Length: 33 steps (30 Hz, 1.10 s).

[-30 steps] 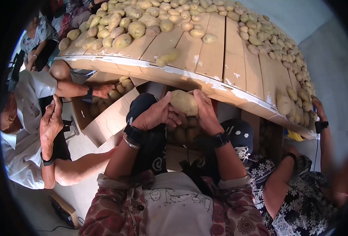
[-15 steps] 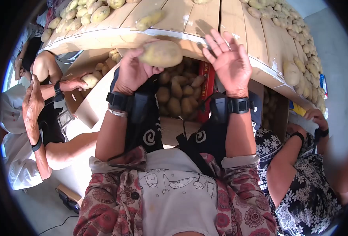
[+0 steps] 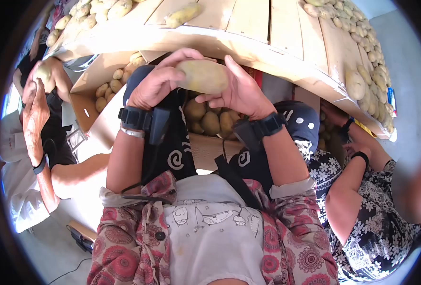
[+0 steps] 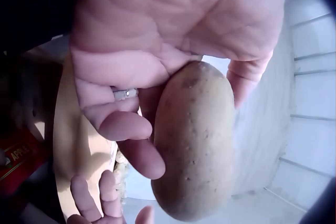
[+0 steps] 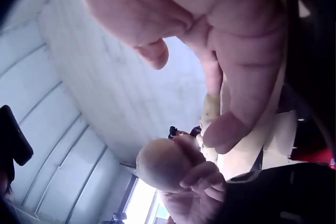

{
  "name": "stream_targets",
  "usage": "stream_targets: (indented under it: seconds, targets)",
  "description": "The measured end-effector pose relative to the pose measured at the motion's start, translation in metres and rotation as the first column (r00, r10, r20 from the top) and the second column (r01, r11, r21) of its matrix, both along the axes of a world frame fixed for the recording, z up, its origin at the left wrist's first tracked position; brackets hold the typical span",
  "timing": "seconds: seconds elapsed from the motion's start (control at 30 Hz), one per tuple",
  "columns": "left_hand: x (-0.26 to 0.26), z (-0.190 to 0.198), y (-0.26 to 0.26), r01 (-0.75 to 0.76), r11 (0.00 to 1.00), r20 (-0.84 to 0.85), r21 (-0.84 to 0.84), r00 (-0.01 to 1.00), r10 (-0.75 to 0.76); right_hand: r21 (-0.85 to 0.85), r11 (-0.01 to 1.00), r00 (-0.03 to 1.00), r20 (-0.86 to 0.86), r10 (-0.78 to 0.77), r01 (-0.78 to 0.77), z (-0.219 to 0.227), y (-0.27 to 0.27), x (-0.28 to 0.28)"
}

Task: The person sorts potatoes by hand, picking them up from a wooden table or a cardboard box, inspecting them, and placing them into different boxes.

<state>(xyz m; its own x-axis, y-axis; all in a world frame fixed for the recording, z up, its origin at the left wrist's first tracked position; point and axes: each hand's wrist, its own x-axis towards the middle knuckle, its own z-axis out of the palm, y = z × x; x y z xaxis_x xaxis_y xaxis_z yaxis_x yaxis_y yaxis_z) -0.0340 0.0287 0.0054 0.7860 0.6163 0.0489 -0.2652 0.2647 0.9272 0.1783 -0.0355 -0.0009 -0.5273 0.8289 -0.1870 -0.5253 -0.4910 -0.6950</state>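
A large, pale yellow-brown potato (image 3: 203,77) lies across the left hand (image 3: 160,78), which grips its left end between thumb and fingers. Seen from the left wrist, the potato (image 4: 194,145) hangs lengthwise beneath the palm of the left hand (image 4: 168,29), with a ring on one finger. Close to the potato's right end is the right hand (image 3: 243,90), fingers loosely bent. A gap separates the right hand (image 5: 210,35) from the potato (image 5: 161,163) in the right wrist view, and its fingers hold nothing.
Beyond the hands runs a plank-topped table (image 3: 248,28) with potato piles (image 3: 101,12) and a single potato (image 3: 184,15) near its edge. Below are boxes of potatoes (image 3: 210,121). People sit on both sides, one in a floral top (image 3: 362,237).
The right hand left the potato, spread out toward the table edge, then came back beside it. The left hand kept hold of the potato, which shifted left overall. The head view tilted down.
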Motion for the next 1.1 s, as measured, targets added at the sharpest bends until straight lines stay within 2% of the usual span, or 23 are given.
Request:
stream_targets:
  seconds: [0.03,0.1,0.13,0.17,0.23,0.3,0.37,0.43,0.47,0.5,0.53,0.57,0.63,0.67,0.7,0.77,0.83,0.97,1.03,1.1]
  targets:
    - [-0.002,0.0,0.003,0.105,0.988,-0.087,0.111,0.992,-0.096,-0.014,1.0,1.0,-0.001,0.004,-0.004,-0.007,0.001,-0.003]
    - [0.0,0.0,-0.003,-0.018,1.0,0.059,-0.02,0.998,0.019,0.047,0.998,0.978,0.204,0.034,-0.044,-0.022,0.006,-0.006]
    - [-0.007,-0.003,0.005,-0.08,0.996,0.089,-0.049,0.992,0.084,-0.019,1.0,0.958,0.286,0.019,-0.014,-0.022,0.005,-0.006]
    - [-0.011,-0.004,0.011,-0.082,0.995,0.094,-0.047,0.992,0.087,-0.017,1.0,0.957,0.29,0.021,-0.017,-0.027,0.006,-0.005]
    - [-0.022,-0.005,0.015,-0.144,0.978,0.204,-0.153,0.963,0.174,0.186,0.967,0.765,0.644,0.012,-0.172,-0.044,0.004,-0.011]
    - [-0.032,-0.005,0.016,-0.114,0.983,0.216,-0.14,0.966,0.143,0.219,0.963,0.773,0.634,-0.02,-0.155,-0.058,-0.003,-0.015]
    - [-0.037,-0.004,0.014,-0.111,0.982,0.177,-0.155,0.974,0.138,0.175,0.975,0.808,0.589,0.009,-0.139,-0.071,-0.008,-0.014]
    - [-0.04,-0.002,0.014,-0.106,0.984,0.177,-0.146,0.975,0.132,0.182,0.973,0.768,0.64,-0.006,-0.144,-0.068,-0.004,-0.011]
    - [-0.043,-0.002,0.013,-0.097,0.985,0.171,-0.143,0.978,0.122,0.089,0.994,0.852,0.516,-0.094,0.056,-0.065,-0.002,-0.006]
    - [-0.044,-0.003,0.012,-0.094,0.986,0.175,-0.14,0.977,0.118,-0.03,0.969,0.895,0.393,-0.213,0.244,-0.06,0.001,0.0]
    - [-0.043,-0.004,0.013,-0.105,0.983,0.18,-0.15,0.975,0.131,-0.048,0.946,0.899,0.329,-0.288,0.321,-0.063,0.006,0.009]
    - [-0.043,-0.004,0.014,-0.119,0.98,0.186,-0.158,0.971,0.148,-0.032,0.946,0.896,0.334,-0.294,0.323,-0.063,0.009,0.016]
    - [-0.041,-0.001,0.013,-0.109,0.981,0.135,-0.158,0.982,0.131,-0.032,0.864,0.836,0.27,-0.477,0.503,-0.06,0.016,0.022]
    - [-0.04,-0.003,0.011,-0.122,0.973,0.122,-0.193,0.981,0.147,-0.027,0.849,0.829,0.232,-0.509,0.528,-0.061,0.016,0.024]
    - [-0.038,-0.003,0.01,-0.133,0.966,0.116,-0.22,0.98,0.161,-0.015,0.823,0.795,0.267,-0.544,0.568,-0.058,0.016,0.022]
    - [-0.033,0.003,0.009,-0.191,0.949,0.029,-0.252,0.978,0.205,0.031,0.83,0.778,0.331,-0.534,0.556,-0.056,0.017,0.022]
    - [-0.032,0.004,0.008,-0.186,0.923,0.072,-0.336,0.972,0.223,0.079,0.85,0.788,0.337,-0.515,0.522,-0.042,0.014,0.011]
    - [-0.032,0.004,0.012,-0.168,0.923,0.099,-0.347,0.972,0.214,0.304,0.851,0.751,0.405,-0.522,0.429,0.013,0.037,-0.005]
    - [-0.033,-0.001,0.014,-0.158,0.917,0.105,-0.367,0.972,0.21,0.437,0.824,0.662,0.503,-0.556,0.36,0.045,0.064,-0.017]
    - [-0.034,-0.002,0.015,-0.149,0.927,0.124,-0.345,0.971,0.203,0.718,0.686,0.496,0.557,-0.666,0.114,0.043,0.107,-0.022]
